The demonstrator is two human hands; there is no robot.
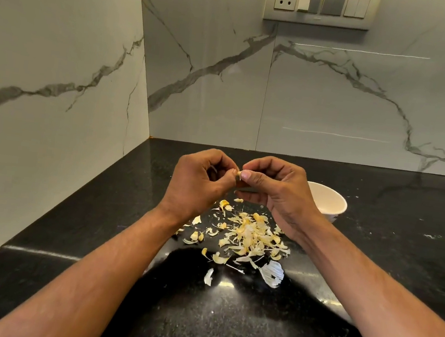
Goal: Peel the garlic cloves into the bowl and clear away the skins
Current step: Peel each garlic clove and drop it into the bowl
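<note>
Both hands — left point(200, 182), right point(271, 191) — pinched one clove point(239, 174) left of the bowl point(332, 201). A slip could drop it among the skins point(249, 233) before the bowl.

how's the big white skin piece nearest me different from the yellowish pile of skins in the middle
The big white skin is one broad, pale sheet lying alone at the near edge; the yellowish pile is many small, narrow, curled scraps heaped and overlapping. The white skin is nearer the person; the pile sits below the two hands, closer to the bowl. Both lie loose on the black counter, not yet cleared.
</note>
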